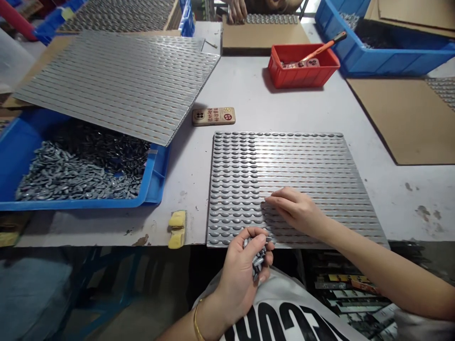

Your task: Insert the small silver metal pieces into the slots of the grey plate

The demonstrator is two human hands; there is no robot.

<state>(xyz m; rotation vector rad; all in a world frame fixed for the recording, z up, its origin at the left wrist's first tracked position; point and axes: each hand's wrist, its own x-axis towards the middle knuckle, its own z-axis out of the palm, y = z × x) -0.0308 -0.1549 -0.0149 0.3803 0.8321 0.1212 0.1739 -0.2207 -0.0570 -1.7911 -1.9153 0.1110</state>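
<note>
My left hand (241, 270) is cupped around a handful of small grey oval pieces (260, 259) with pointed ends, just off the near edge of a grooved grey board (313, 170). More such pieces lie in rows on the board's left part and along its far edge. Over the middle of the board is my right hand (296, 208), its fingers pinched together at the end of one of the rows. Whatever those fingertips hold is too small or hidden to make out.
At left, a blue bin (151, 177) of loose grey pieces sits partly under another grooved sheet (124, 76). Beyond the board are a printed block (213, 116) and a red tray (302, 78). Cardboard (405, 118) lies right. Another person's hand (237, 9) shows at the far side.
</note>
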